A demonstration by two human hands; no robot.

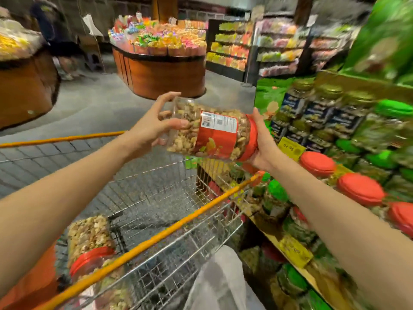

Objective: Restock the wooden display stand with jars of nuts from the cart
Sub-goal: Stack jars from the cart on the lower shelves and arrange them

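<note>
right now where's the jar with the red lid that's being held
In the head view the jar lies sideways at centre frame above the cart, between both hands: left hand at its base, right hand cupping the red lid.

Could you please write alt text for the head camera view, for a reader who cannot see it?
Two bare hands hold a clear jar of nuts sideways above a wire cart: left hand at its base, right hand on its red lid. Another red-lidded jar lies in the cart, and a display stand of red- and green-lidded jars stands to the right.
</note>
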